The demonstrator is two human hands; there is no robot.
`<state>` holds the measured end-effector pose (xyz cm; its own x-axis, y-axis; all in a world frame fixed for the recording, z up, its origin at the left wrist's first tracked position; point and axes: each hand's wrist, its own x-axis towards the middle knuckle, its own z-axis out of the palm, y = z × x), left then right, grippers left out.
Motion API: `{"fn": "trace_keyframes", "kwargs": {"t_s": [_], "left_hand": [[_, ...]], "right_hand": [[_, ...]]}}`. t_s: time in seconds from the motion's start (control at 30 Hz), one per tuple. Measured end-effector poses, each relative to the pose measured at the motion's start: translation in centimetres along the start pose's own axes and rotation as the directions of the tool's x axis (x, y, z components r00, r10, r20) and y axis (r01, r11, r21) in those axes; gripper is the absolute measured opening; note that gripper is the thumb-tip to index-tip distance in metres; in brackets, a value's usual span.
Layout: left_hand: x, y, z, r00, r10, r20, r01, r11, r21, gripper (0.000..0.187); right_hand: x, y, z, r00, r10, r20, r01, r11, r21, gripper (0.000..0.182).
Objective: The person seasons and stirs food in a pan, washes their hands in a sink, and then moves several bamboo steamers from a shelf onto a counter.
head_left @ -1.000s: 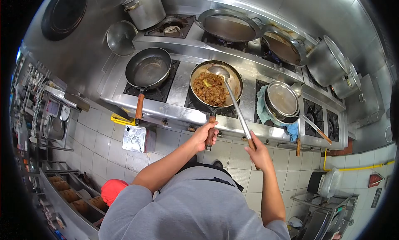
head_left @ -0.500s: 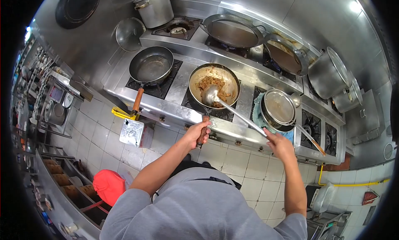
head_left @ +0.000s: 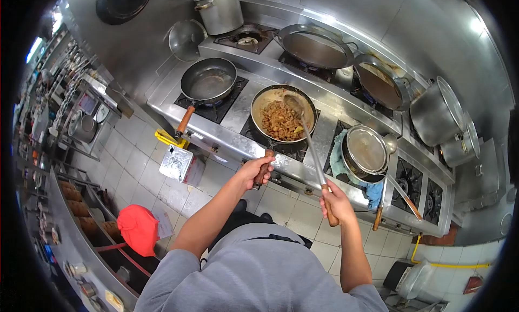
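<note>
My left hand (head_left: 256,171) is wrapped round the wooden handle of a pan (head_left: 258,98) on the middle front burner. Brown chopped food (head_left: 280,121) lies in this pan. My right hand (head_left: 336,203) grips the wooden end of a long metal ladle (head_left: 313,150), whose bowl rests at the upper right of the food, somewhat blurred. To the right, a strainer (head_left: 367,148) sits over a dark pan on a greenish cloth (head_left: 338,155).
An unused dark pan (head_left: 210,80) with a wooden handle sits on the left burner. Two wide pans (head_left: 316,47) and tall pots (head_left: 437,113) stand along the back. A foil-covered box (head_left: 176,161) and red cloth (head_left: 138,230) are at the lower left.
The ladle's bowl has moved from the pan's near side to its upper right, and the ladle stands steeper. My right hand has come left and lower. The food is more spread out, and the view has shifted.
</note>
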<state>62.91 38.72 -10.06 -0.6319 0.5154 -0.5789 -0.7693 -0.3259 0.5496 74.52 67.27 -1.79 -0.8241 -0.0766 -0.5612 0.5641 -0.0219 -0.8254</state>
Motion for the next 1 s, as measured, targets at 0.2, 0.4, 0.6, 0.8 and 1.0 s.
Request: {"fn": "trace_keyframes", "kwargs": {"t_s": [0.2, 0.4, 0.6, 0.8, 1.0], "left_hand": [[-0.1, -0.1, 0.7, 1.0, 0.002, -0.004, -0.002, 1.0, -0.011, 0.028], [-0.5, 0.8, 0.2, 1.0, 0.0, -0.021, 0.001, 0.999, 0.036, 0.027], [-0.8, 0.7, 0.3, 1.0, 0.021, -0.022, -0.02, 0.999, 0.042, 0.032], [0.0, 0.5, -0.7, 0.999, -0.009, 0.049, 0.011, 0.999, -0.051, 0.029], [-0.1, 1.2, -1.7, 0.996, -0.039, 0.075, 0.042, 0.998, -0.039, 0.028]], "right_hand": [[6.2, -0.5, 2.4, 0.995, -0.077, -0.068, 0.072, 0.995, -0.075, 0.058], [4.1, -4.2, 1.8, 0.996, -0.075, 0.041, 0.085, 0.823, -0.562, 0.059], [-0.5, -6.9, -7.8, 0.872, -0.414, 0.262, 0.373, 0.216, -0.902, 0.055], [5.3, -2.5, -0.7, 0.99, -0.074, -0.118, 0.02, 0.915, -0.404, 0.057], [0.8, -5.2, 0.9, 1.0, 0.026, 0.002, -0.021, 0.877, -0.48, 0.06]]}}
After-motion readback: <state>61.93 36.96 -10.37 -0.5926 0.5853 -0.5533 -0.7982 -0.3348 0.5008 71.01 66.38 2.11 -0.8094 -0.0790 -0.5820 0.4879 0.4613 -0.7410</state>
